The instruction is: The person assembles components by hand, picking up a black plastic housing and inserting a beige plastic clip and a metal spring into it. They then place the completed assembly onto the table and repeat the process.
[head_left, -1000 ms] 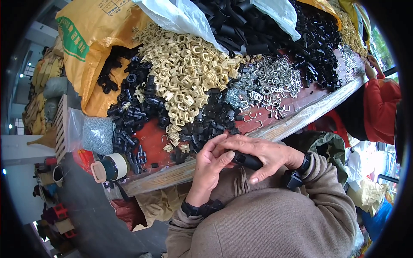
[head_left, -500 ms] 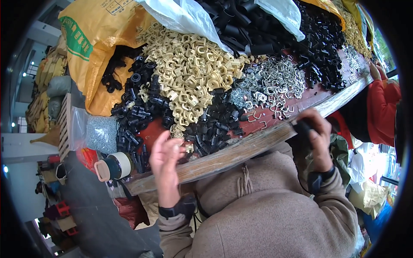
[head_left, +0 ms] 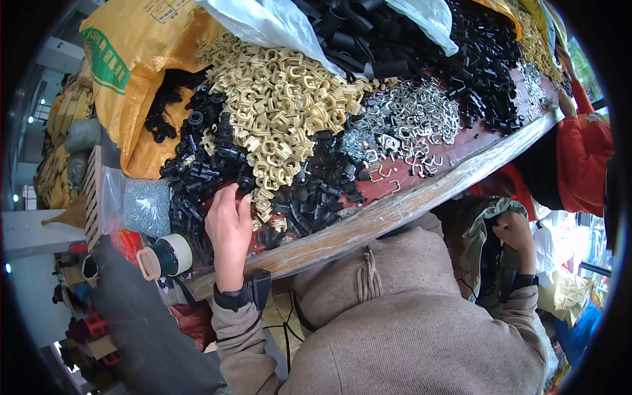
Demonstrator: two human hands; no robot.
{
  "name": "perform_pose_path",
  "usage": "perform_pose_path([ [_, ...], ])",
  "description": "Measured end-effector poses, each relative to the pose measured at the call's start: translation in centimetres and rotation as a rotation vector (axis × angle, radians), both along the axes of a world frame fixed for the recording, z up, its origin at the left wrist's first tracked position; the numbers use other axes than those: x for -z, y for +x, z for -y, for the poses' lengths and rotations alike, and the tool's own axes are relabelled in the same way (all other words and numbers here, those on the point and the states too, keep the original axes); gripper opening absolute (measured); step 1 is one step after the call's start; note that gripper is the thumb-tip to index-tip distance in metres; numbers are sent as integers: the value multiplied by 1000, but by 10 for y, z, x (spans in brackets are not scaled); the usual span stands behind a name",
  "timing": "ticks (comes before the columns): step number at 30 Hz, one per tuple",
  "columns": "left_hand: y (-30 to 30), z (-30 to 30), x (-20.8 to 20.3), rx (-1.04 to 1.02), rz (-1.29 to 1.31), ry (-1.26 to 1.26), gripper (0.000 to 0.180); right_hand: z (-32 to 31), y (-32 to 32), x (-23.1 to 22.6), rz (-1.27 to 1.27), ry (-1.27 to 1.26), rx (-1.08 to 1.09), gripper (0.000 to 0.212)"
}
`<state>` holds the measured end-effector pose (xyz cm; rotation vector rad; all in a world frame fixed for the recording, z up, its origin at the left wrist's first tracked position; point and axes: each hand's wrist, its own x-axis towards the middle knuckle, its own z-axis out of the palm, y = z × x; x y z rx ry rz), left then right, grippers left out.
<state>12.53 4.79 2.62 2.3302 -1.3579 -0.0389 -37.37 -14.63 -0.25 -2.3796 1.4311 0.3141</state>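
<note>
My left hand [head_left: 230, 222] reaches over the table's near left side, its fingers stretched out and the thumb apart. The fingertips meet a heap of black plastic pipe fittings [head_left: 197, 172]; no part shows lifted in them. Right beside them lies a pile of cream plastic clips [head_left: 280, 105]. Off the table's edge on the right, my right hand [head_left: 515, 230] is at the mouth of a green sack [head_left: 466, 227]. Its fingers are curled, and whether anything is inside them is hidden.
A wooden rail [head_left: 342, 240] wrapped in film edges the table. Small black clips [head_left: 319, 204], metal hooks [head_left: 424, 112] and black tubes [head_left: 355, 36] lie beyond. A cup [head_left: 172, 255] and a bag of small grey parts [head_left: 147, 207] stand left. A person in red [head_left: 582, 155] works at right.
My left hand has moved left and forward to the black fittings. My right hand, earlier holding a black part over the rail, has gone right and down to the sack; that part no longer shows.
</note>
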Motion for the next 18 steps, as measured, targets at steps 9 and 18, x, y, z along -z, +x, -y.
perform_pose_path([
  [9, 8, 7, 13, 0, -87, 53, 18, 8, 149, -35, 621, 139, -442, 8],
  [18, -1, -5, 3, -123, -152, 39, 17, 6, 243, -7, 699, -245, -634, 6],
])
